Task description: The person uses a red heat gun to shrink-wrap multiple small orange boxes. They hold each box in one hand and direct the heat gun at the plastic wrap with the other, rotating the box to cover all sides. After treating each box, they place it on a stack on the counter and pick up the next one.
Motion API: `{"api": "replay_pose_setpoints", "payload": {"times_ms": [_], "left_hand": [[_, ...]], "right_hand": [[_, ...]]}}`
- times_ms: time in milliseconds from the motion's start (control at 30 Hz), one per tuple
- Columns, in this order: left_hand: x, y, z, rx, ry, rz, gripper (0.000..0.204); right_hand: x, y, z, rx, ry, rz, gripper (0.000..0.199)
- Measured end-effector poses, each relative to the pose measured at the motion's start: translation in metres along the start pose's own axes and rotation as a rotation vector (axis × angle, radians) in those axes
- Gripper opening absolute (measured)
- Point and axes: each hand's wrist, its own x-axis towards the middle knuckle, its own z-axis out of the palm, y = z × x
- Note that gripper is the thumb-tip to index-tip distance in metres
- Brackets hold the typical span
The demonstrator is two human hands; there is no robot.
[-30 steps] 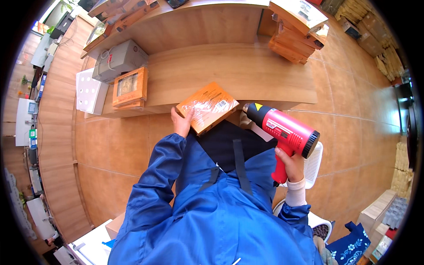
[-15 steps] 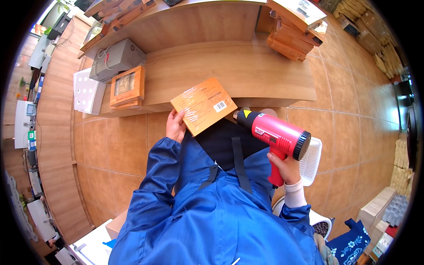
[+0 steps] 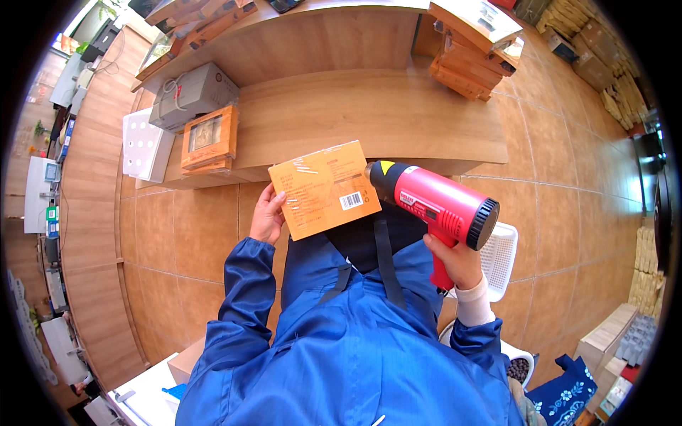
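My left hand (image 3: 268,214) grips the left edge of a flat orange box (image 3: 323,188), with the thumb on its face. The box's printed side with a barcode faces up, and shiny streaks suggest clear film around it. In my right hand (image 3: 458,261) is a red and black heat gun (image 3: 440,206), fingers wrapped round its handle. The nozzle points left and lies close to the box's right edge; whether they touch I cannot tell. Both are held above my lap, in front of the wooden bench.
On the wooden bench (image 3: 341,113) stand wrapped orange boxes (image 3: 209,138), a grey carton (image 3: 195,97) and a white dotted box (image 3: 145,145) at left. A stack of orange boxes (image 3: 469,67) rises at right. A white plastic basket (image 3: 500,259) sits beyond my right hand.
The orange box has turned counterclockwise and sits more level, its left side lower. My left hand has moved slightly left and down. The heat gun has shifted slightly left, nearer the box.
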Motion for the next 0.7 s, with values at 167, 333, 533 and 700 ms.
{"api": "replay_pose_setpoints", "payload": {"times_ms": [167, 333, 533, 700], "left_hand": [[-0.010, 0.002, 0.004, 0.082, -0.034, 0.007, 0.049], [-0.014, 0.006, 0.015, 0.190, -0.036, 0.023, 0.054], [-0.017, 0.010, 0.015, 0.280, -0.092, 0.039, 0.055], [-0.018, 0.010, 0.017, 0.286, -0.124, 0.087, 0.057]], "right_hand": [[0.002, -0.009, 0.005, -0.005, -0.036, -0.004, 0.032], [-0.001, -0.013, 0.021, 0.041, -0.227, -0.115, 0.042], [0.007, -0.019, 0.029, 0.069, -0.233, -0.140, 0.041], [0.011, -0.018, 0.028, 0.087, -0.142, -0.134, 0.035]]}}
